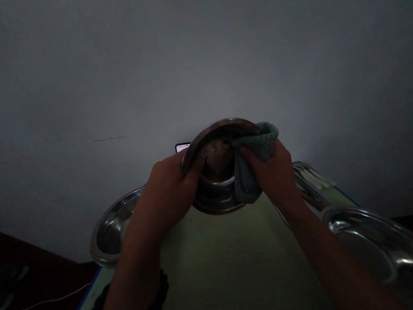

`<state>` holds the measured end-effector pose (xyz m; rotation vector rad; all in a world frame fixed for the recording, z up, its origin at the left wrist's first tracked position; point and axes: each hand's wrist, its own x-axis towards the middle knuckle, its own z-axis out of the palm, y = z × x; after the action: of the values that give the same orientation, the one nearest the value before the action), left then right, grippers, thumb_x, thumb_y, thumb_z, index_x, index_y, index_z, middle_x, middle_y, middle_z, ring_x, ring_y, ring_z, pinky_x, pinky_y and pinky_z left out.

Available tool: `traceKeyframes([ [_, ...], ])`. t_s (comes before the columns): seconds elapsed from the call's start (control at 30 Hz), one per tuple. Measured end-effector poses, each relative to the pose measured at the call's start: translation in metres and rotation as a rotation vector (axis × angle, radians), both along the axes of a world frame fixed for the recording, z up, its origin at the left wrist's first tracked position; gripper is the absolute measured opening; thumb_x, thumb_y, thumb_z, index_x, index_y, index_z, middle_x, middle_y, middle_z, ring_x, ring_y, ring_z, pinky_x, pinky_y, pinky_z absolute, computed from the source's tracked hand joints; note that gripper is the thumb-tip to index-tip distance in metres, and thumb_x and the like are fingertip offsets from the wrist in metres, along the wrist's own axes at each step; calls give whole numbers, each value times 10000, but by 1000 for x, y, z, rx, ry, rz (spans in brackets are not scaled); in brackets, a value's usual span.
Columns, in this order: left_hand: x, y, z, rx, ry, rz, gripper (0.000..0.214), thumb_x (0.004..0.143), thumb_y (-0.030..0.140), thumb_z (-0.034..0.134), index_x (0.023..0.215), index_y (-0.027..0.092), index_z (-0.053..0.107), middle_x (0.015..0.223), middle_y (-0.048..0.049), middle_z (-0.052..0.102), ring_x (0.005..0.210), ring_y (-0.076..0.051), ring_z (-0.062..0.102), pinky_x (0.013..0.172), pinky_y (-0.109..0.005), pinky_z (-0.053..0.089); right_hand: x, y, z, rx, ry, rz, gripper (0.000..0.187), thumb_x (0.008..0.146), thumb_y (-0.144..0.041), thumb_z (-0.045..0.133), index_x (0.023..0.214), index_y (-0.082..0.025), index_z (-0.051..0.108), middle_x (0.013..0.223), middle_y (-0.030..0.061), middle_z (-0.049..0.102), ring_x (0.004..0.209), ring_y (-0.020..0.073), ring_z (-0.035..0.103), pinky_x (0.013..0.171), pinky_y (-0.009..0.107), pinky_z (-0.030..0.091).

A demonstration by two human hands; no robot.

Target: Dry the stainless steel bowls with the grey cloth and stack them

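A shiny metal bowl (217, 203) is held up above the table, tilted so its inside faces me. My left hand (175, 188) grips its left rim, thumb inside and fingers behind. My right hand (273, 169) is closed on a grey-green cloth (248, 180), which is folded over the bowl's right rim and pressed against it. The fingers behind the cloth are hidden. The view is dim and a little blurred.
A metal basin (107, 236) stands at the table's left edge, and a larger one (401, 262) at the right. Behind the right arm lie pale-handled utensils (315, 176). A lit phone (182, 147) shows behind the bowl. The green tabletop (234, 266) meets a grey wall (195, 56).
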<state>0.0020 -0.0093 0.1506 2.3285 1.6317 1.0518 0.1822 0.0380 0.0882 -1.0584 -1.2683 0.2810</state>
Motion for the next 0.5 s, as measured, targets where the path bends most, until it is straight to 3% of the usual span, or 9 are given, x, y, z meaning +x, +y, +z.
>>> traceKeyframes([
  [0.1, 8, 7, -9, 108, -176, 30, 266, 849, 334, 479, 1013, 181, 621, 969, -60, 684, 906, -232, 624, 785, -355, 486, -14, 1, -6, -8, 306, 172, 378, 754, -407, 630, 1071, -208, 581, 1110, 61, 646, 1059, 221, 590, 924, 404, 454],
  [0.2, 18, 19, -25, 131, -420, -100, 352, 864, 285, 481, 1196, 176, 521, 1189, -88, 616, 1092, -228, 567, 934, -379, 446, -30, 3, -15, -134, 642, 427, 383, 772, -408, 604, 1091, -200, 558, 1160, 75, 636, 1072, 209, 599, 929, 399, 469],
  [0.27, 21, 26, -35, 32, -518, -204, 448, 844, 288, 527, 1275, 190, 451, 1269, -99, 571, 1113, -230, 562, 926, -381, 464, -36, 7, -24, -236, 778, 521, 386, 746, -378, 631, 1073, -188, 552, 1151, 92, 640, 1018, 215, 627, 902, 411, 488],
  [0.4, 13, 27, -35, -312, -508, -207, 504, 830, 426, 539, 1269, 188, 469, 1130, -127, 638, 854, -252, 656, 629, -370, 557, -27, 18, -36, -268, 683, 463, 381, 691, -332, 672, 1026, -182, 567, 1096, 91, 659, 977, 224, 629, 883, 425, 487],
  [0.5, 2, 22, -25, -273, -373, -166, 428, 834, 464, 517, 1163, 197, 579, 1060, -94, 678, 902, -254, 646, 725, -379, 546, -9, 22, -32, -215, 380, 361, 377, 692, -321, 666, 1036, -193, 583, 1059, 74, 664, 991, 237, 607, 888, 439, 465],
])
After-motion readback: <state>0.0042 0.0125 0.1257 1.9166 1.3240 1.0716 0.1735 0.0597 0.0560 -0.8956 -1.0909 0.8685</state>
